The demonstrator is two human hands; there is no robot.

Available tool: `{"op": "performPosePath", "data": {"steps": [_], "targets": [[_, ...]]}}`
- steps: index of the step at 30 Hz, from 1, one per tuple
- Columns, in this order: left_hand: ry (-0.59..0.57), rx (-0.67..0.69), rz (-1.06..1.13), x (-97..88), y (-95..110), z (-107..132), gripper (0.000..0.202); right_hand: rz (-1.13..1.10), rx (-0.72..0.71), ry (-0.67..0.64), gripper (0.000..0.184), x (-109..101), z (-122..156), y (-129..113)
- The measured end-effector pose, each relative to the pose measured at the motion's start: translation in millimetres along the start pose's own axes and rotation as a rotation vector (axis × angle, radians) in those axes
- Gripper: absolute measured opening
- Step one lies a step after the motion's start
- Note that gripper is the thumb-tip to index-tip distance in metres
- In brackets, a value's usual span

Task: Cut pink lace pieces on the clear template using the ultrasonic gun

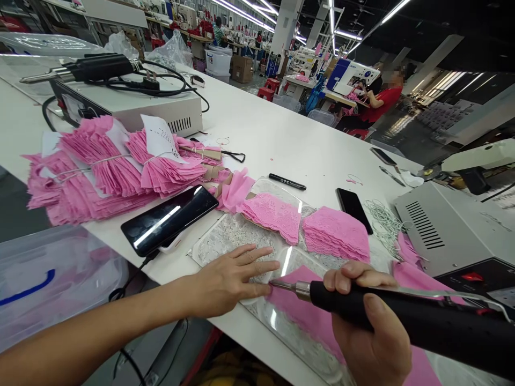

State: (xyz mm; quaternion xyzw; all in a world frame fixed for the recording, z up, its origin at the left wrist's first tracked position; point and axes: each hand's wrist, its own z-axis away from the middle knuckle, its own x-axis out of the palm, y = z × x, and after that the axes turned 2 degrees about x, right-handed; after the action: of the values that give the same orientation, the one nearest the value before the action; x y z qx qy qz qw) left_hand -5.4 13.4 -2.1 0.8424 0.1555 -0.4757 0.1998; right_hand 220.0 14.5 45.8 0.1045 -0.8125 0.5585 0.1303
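My left hand (231, 276) lies flat with fingers spread on a clear glass plate (225, 236) over white lace, beside pink fabric (306, 313). My right hand (370, 327) is wrapped round the black handle of a cutting tool (422, 321). The tool's metal tip (281, 285) touches the edge of the pink fabric, just right of my left fingertips. Two stacks of cut pink lace pieces (336, 233) rest on the plate behind.
Bundles of pink pieces (104, 171) tied with bands lie at left. A phone (169, 219), a black marker (287, 182), another phone (354, 209), rubber bands (382, 220) and control boxes (442, 225) sit on the white table. A seated person (374, 102) works far off.
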Motion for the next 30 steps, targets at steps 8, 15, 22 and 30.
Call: {"op": "performPosePath", "data": {"steps": [8, 15, 22, 30], "targets": [[0.021, 0.012, -0.003, -0.2, -0.3, -0.7, 0.061, -0.022, -0.044, 0.184, 0.008, -18.1, -18.8, -14.9], [-0.003, 0.013, -0.038, 6.9, -6.6, 5.8, 0.078, 0.071, -0.102, 0.418, 0.008, -58.9, -26.2, -28.6], [0.021, 0.007, -0.078, 5.9, -5.6, 4.6, 0.080, 0.065, -0.103, 0.360, 0.007, -57.5, -22.2, -17.2], [0.031, -0.007, -0.082, 8.2, -5.7, 6.5, 0.077, 0.068, -0.124, 0.345, 0.007, -58.0, -24.0, -13.7]]}}
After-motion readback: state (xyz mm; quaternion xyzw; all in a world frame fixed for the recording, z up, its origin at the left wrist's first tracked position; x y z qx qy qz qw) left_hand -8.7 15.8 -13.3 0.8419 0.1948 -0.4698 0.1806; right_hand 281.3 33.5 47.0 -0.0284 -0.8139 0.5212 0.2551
